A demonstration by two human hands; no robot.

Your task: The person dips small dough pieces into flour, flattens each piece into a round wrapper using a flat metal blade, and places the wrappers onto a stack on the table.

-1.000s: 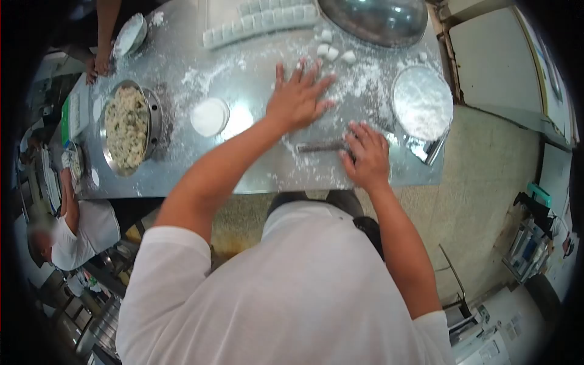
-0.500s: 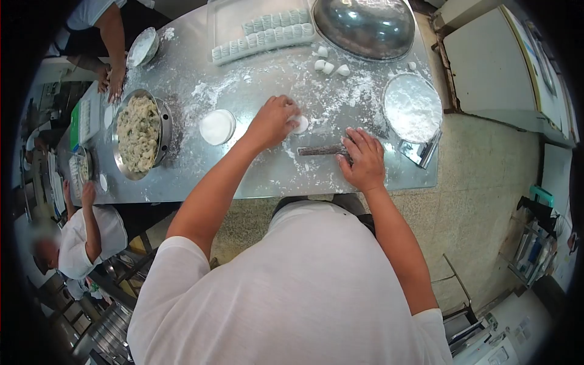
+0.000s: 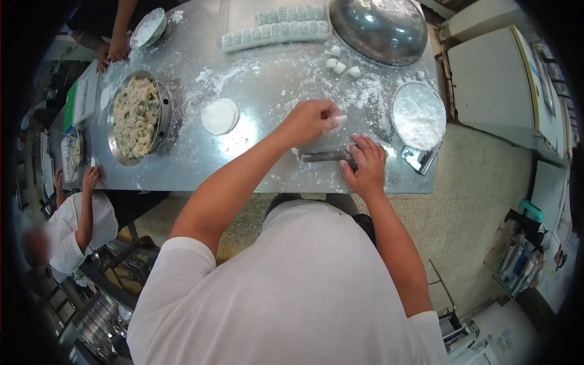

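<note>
My left hand (image 3: 310,121) is over the middle of the floured table, its fingers pinching a small white dough disc (image 3: 334,123). My right hand (image 3: 367,165) rests on the right end of a dark rolling pin (image 3: 325,156), fingers bent over it. A stack of round white wrappers (image 3: 220,116) lies to the left of my left hand. Several small white dough pieces (image 3: 339,68) sit beyond my hands. The flour bowl (image 3: 419,115) stands to the right, beside a shiny metal scraper-like piece (image 3: 420,159).
A metal bowl of chunky filling (image 3: 135,118) stands at left. A tray of dumplings (image 3: 277,34) and an overturned metal bowl (image 3: 380,30) are at the back. A co-worker's hands (image 3: 111,53) are at the far left corner; another person (image 3: 79,228) is at lower left.
My left hand was spread flat on the table, then closed on the dough disc and moved right, lifting it near the rolling pin. My right hand stays on the pin.
</note>
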